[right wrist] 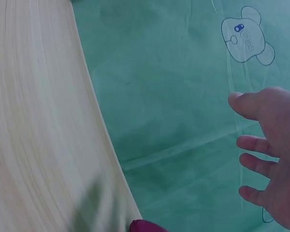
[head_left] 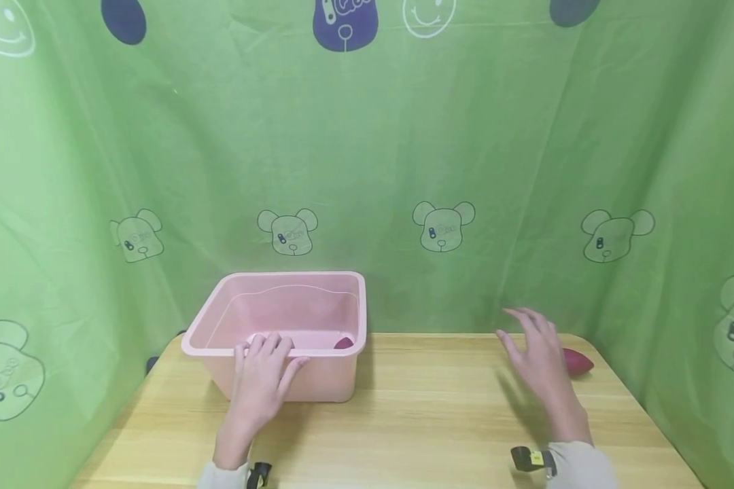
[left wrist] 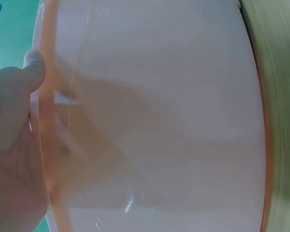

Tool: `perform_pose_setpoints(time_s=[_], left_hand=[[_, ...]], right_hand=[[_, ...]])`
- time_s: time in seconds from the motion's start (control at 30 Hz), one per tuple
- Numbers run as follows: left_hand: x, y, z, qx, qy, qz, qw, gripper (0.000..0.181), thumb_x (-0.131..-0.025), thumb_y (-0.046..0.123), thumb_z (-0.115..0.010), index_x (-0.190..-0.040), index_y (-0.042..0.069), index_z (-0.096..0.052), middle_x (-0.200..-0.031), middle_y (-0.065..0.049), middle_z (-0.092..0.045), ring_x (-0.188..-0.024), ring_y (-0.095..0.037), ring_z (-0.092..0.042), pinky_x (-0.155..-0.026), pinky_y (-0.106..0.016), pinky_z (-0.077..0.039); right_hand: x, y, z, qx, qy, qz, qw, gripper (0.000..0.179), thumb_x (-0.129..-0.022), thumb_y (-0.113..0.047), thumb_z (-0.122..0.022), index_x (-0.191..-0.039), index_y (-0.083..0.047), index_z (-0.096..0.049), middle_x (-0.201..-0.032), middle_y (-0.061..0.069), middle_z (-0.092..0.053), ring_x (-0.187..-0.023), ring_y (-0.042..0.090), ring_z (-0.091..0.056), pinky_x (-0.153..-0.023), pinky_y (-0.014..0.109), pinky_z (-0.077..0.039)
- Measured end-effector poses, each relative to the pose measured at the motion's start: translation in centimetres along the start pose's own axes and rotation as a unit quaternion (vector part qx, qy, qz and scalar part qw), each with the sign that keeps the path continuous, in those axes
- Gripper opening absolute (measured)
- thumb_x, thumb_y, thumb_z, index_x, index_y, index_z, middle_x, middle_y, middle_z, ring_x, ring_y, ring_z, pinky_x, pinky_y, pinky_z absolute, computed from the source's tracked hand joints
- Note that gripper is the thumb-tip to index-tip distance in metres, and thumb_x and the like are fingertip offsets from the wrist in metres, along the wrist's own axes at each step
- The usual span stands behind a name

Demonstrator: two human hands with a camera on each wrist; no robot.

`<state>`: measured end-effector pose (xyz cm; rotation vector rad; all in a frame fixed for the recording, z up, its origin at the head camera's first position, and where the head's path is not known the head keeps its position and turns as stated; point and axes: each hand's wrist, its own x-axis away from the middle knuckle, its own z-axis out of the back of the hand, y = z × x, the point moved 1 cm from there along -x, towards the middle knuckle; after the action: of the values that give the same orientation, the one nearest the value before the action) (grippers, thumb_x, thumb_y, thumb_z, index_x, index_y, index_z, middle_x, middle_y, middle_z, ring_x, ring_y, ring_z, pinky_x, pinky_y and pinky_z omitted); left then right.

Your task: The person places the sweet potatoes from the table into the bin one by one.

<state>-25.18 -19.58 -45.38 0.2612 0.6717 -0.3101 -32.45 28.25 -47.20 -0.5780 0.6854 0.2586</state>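
A pink plastic bin (head_left: 333,377) stands on the left half of the table. My left hand (head_left: 259,380) grips its near rim, fingers hooked over the edge and thumb along the outside; the left wrist view shows the bin's wall (left wrist: 174,121) close up beside the thumb. Inside the bin lies a dark red piece (head_left: 344,343), mostly hidden by the wall. Over the right side of the table, my right hand (head_left: 539,353) is raised with fingers spread and nothing in them. Just beside it rests a dark red, pointed, smooth object (head_left: 578,363), partly hidden by the hand.
The wooden table (head_left: 428,421) ends at the back against a green printed curtain (head_left: 367,149), which also hangs along both sides. The dark red object lies near the table's right back corner.
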Motion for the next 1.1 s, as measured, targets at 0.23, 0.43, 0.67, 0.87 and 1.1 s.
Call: perform_pose_setpoints(time_s=[0.23, 0.43, 0.67, 0.87, 1.1], left_hand=[[0.1, 0.2, -0.1, 0.002, -0.007, 0.005, 1.0, 0.029, -0.1, 0.045, -0.063, -0.096, 0.017, -0.058, -0.094, 0.002, -0.053, -0.096, -0.026, -0.048, -0.092, -0.051, -0.031], [0.1, 0.3, 0.0, 0.006, -0.003, 0.006, 1.0, 0.029, -0.099, 0.045, -0.064, -0.095, 0.017, -0.057, -0.093, 0.002, -0.052, -0.094, -0.026, -0.047, -0.09, -0.051, -0.031], [0.2, 0.3, 0.0, 0.003, -0.001, 0.004, 1.0, 0.029, -0.099, 0.044, -0.064, -0.095, 0.017, -0.058, -0.093, 0.002, -0.052, -0.093, -0.026, -0.048, -0.089, -0.051, -0.032], [0.1, 0.1, 0.1, 0.0, 0.002, -0.002, 1.0, 0.03, -0.099, 0.045, -0.064, -0.095, 0.017, -0.057, -0.092, 0.002, -0.051, -0.09, -0.025, -0.046, -0.087, -0.05, -0.032], [-0.1, 0.0, 0.2, -0.004, 0.003, -0.005, 1.0, 0.031, -0.099, 0.046, -0.063, -0.092, 0.017, -0.055, -0.09, 0.003, -0.049, -0.089, -0.025, -0.045, -0.086, -0.05, -0.032]], right_hand=[[0.6, 1.6, 0.4, 0.005, -0.002, -0.013, 0.9999, 0.051, -0.094, -0.016, -0.075, -0.14, -0.004, -0.056, -0.143, 0.03, -0.048, -0.126, 0.055, -0.043, -0.097, 0.075, -0.033], [0.9, 2.9, 0.9, 0.004, 0.002, -0.02, 0.9998, 0.05, -0.094, -0.016, -0.074, -0.139, -0.001, -0.056, -0.141, 0.033, -0.047, -0.124, 0.056, -0.043, -0.095, 0.075, -0.033], [1.2, 3.8, 1.4, 0.007, -0.014, -0.04, 0.9991, 0.052, -0.097, -0.02, -0.072, -0.143, -0.004, -0.054, -0.145, 0.032, -0.044, -0.118, 0.053, -0.044, -0.092, 0.075, -0.034], [1.6, 4.5, 1.7, 0.009, -0.039, -0.07, 0.9968, 0.055, -0.1, -0.024, -0.069, -0.147, -0.005, -0.049, -0.149, 0.034, -0.039, -0.128, 0.059, -0.038, -0.093, 0.082, -0.027], [1.9, 5.5, 1.9, 0.007, -0.063, -0.082, 0.9946, 0.059, -0.101, -0.027, -0.066, -0.151, -0.006, -0.045, -0.151, 0.038, -0.033, -0.132, 0.064, -0.031, -0.094, 0.085, -0.021]])
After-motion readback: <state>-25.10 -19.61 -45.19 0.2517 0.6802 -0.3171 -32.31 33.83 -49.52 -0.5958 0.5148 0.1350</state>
